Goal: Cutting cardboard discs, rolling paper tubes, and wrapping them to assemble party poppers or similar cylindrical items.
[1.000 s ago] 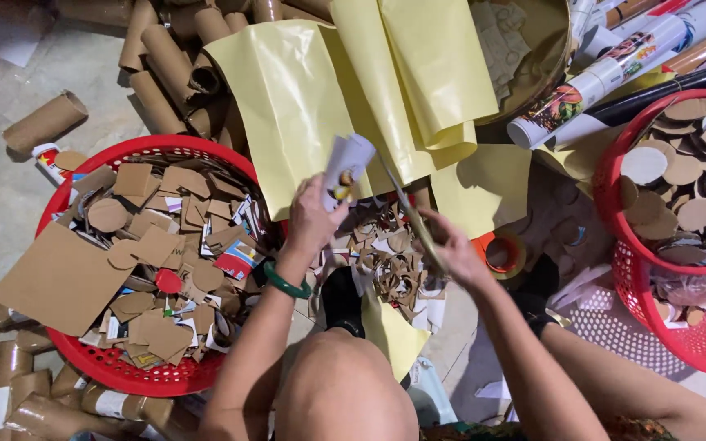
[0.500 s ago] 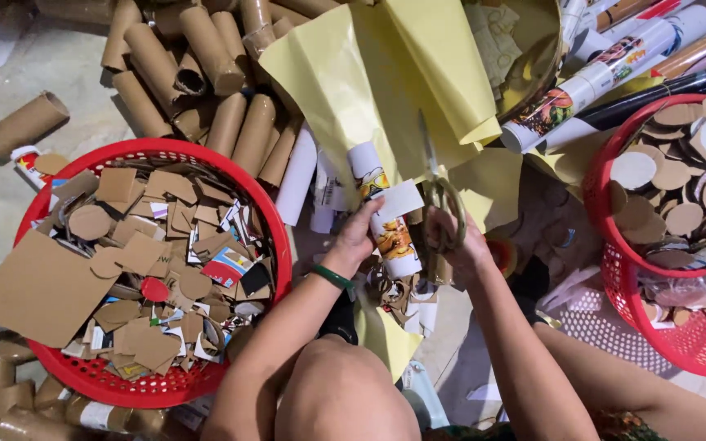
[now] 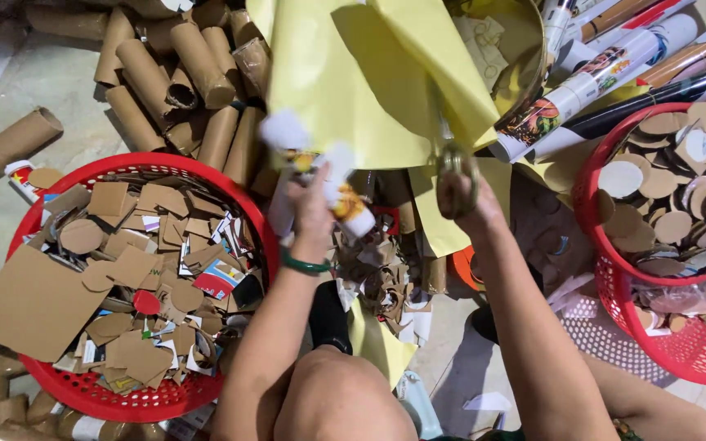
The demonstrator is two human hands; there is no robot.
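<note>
My left hand (image 3: 314, 204), with a green bangle at the wrist, is closed on a white printed card piece (image 3: 338, 189) held up in front of me; the piece is blurred. My right hand (image 3: 461, 196) grips the handles of a pair of scissors (image 3: 453, 159), whose blades point up against the big yellow sheets (image 3: 369, 82). Both hands hover above a heap of cardboard scraps (image 3: 382, 282) on the floor between my knees.
A red basket (image 3: 83, 392) at left holds cardboard offcuts and discs. A second red basket (image 3: 614, 286) at right holds round cardboard discs. Brown cardboard tubes (image 3: 165, 65) lie piled at the back left. Rolled printed posters (image 3: 614, 65) lie at the back right.
Both hands have risen and spread apart. The left hand carried the card piece up and left; the right hand moved right with the scissors toward the yellow sheets.
</note>
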